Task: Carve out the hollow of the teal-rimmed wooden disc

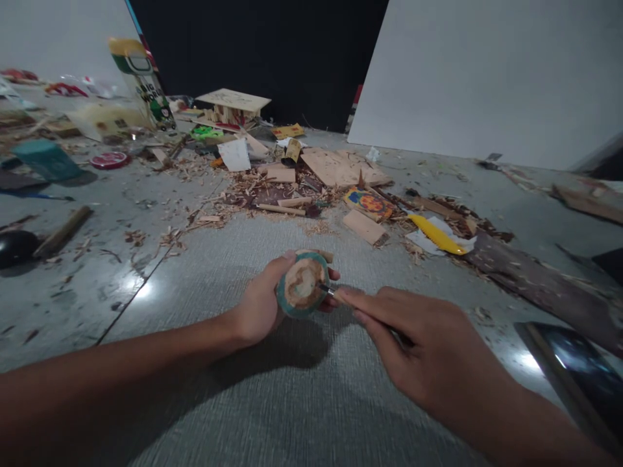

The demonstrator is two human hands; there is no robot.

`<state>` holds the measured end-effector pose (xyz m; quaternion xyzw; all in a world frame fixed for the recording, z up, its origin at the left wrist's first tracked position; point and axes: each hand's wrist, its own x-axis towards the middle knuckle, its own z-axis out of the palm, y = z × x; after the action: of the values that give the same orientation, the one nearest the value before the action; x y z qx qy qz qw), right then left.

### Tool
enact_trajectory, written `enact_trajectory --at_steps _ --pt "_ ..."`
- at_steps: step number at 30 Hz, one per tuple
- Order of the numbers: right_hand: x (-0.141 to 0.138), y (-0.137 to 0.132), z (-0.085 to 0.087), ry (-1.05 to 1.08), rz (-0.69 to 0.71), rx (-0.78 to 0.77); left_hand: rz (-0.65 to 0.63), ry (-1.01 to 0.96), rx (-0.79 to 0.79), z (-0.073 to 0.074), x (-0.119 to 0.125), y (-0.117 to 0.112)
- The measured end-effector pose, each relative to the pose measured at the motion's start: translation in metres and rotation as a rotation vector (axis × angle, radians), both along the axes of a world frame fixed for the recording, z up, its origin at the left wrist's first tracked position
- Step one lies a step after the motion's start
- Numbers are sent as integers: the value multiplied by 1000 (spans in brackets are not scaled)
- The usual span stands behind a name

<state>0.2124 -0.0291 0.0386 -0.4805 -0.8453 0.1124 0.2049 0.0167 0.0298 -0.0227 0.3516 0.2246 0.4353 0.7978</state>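
My left hand (260,301) is wrapped round a round wooden disc (302,285) with a teal painted rim and a bare, partly carved face turned toward me. My right hand (413,337) is closed in a pinch on a thin tool (328,290), perhaps a small brush or carving knife, whose tip touches the disc's right edge. Both hands hover just above a grey textured mat (272,402) on the floor.
Wood shavings and offcuts (272,188) litter the floor ahead, with a yellow tool (435,235), a painted piece (368,202), a small wooden model (233,107) and a carton (143,81). A dark plank (535,279) lies right, a stick (61,232) left.
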Motion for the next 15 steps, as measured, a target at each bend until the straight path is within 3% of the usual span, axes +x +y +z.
enact_trajectory --at_steps 10,15 --pt "0 1 2 48 -19 -125 16 6 -42 2 0 0" --pt "-2 2 2 89 -68 -114 -5 -30 -25 2 0 0"
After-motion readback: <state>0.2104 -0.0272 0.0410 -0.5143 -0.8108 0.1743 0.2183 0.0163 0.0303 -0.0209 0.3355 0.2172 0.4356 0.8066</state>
